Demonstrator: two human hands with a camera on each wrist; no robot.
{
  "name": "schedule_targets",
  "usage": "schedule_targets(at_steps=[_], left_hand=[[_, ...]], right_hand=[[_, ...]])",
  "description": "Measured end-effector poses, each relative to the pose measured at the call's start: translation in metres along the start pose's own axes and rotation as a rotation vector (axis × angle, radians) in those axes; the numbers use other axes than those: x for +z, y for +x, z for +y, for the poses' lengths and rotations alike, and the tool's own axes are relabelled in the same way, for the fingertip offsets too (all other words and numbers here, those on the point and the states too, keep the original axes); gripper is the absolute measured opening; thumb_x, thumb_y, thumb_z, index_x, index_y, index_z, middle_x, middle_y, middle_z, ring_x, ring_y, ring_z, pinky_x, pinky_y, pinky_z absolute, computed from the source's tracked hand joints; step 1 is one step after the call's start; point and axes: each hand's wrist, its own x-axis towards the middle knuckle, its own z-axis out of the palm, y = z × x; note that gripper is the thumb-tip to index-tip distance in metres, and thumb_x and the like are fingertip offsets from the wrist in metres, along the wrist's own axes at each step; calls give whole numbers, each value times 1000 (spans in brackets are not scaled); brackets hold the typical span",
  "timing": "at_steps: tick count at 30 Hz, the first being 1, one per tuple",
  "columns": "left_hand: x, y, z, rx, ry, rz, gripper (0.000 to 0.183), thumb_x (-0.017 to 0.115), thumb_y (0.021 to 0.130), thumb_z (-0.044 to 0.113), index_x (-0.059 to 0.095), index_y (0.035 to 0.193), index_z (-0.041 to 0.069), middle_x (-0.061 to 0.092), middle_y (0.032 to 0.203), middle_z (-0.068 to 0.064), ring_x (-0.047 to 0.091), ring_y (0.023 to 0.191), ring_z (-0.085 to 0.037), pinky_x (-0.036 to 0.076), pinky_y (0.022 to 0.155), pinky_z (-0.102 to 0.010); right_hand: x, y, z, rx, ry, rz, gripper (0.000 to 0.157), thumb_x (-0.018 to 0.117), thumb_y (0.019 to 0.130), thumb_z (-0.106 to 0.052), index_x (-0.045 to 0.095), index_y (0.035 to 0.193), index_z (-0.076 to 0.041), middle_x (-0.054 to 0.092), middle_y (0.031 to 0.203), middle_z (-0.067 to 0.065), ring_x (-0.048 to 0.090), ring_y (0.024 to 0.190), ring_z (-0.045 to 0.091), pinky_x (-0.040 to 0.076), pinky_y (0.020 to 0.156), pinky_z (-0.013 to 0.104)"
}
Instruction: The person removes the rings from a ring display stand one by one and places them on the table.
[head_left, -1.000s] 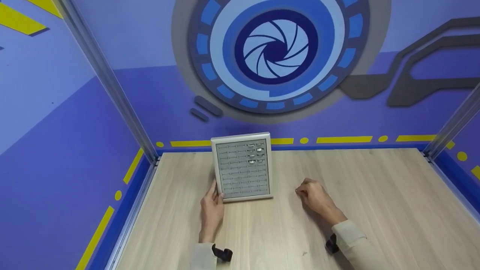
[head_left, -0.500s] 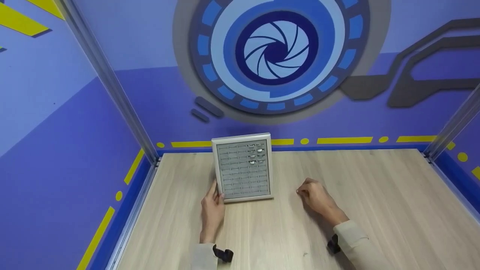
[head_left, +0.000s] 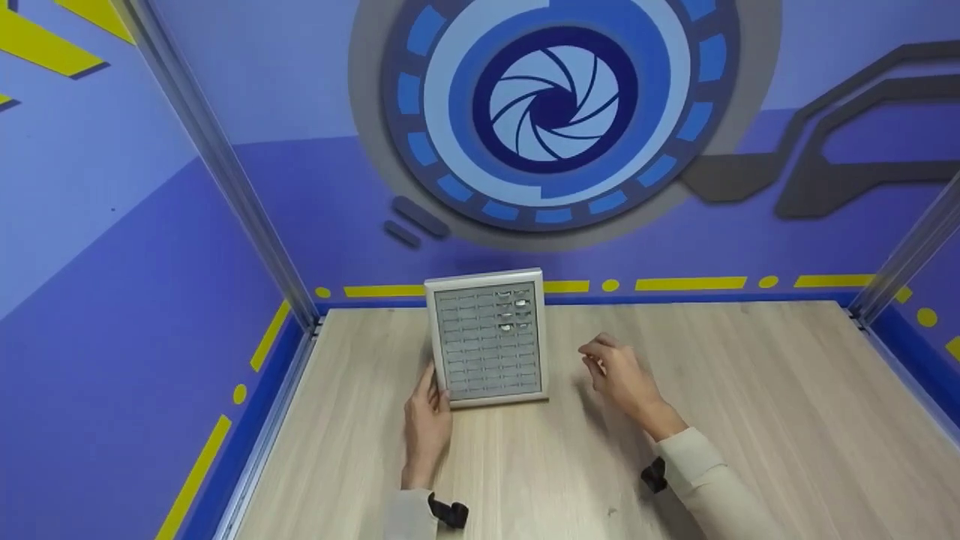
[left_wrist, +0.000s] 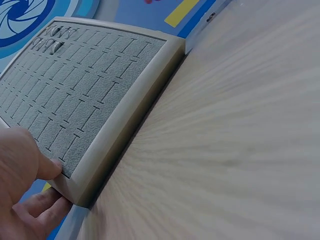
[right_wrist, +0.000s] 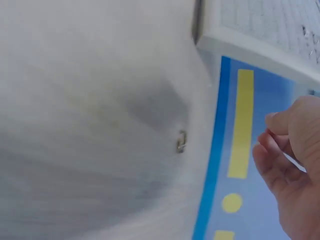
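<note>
An upright ring display tray (head_left: 491,349) with a pale frame and grey slotted padding stands on the table. Several silver rings (head_left: 514,311) sit in the slots at its upper right. My left hand (head_left: 427,435) grips the tray's lower left corner; in the left wrist view the thumb (left_wrist: 49,167) presses the front, with fingers behind. To the tray's right, my right hand (head_left: 619,379) is raised above the table, thumb and fingertips drawn together. A tiny glint at these fingertips looks like a ring, mostly hidden and too small to make out in the right wrist view.
The wooden table (head_left: 750,420) extends around the tray. A purple-blue back wall (head_left: 300,210) rises right behind the tray, and metal posts (head_left: 225,172) stand at the corners. A small brown mark (right_wrist: 181,141) shows near the table's back edge.
My right hand has lifted off the table and moved slightly left and away from me, nearer the tray. The left hand and the tray have stayed in place.
</note>
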Motion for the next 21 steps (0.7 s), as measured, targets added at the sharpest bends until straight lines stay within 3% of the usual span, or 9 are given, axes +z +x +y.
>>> schedule_targets(at_steps=[11,21], left_hand=[[1,-2,-2,35,43,4,65,63,103,-7,42,163,4,43,166,-23,55,145,-38,54,115,-41],[1,-5,1,54,88,14,64,62,104,-5,41,164,4,48,163,-23,58,141,-38,56,113,-41]], right_hand=[[6,37,-32,-157,60,130,13,78,91,8,80,100,-2,73,94,12,73,81,23,66,68,35],[13,58,-55,-175,113,117,12,77,92,9,80,101,0,72,100,11,72,86,22,67,72,32]])
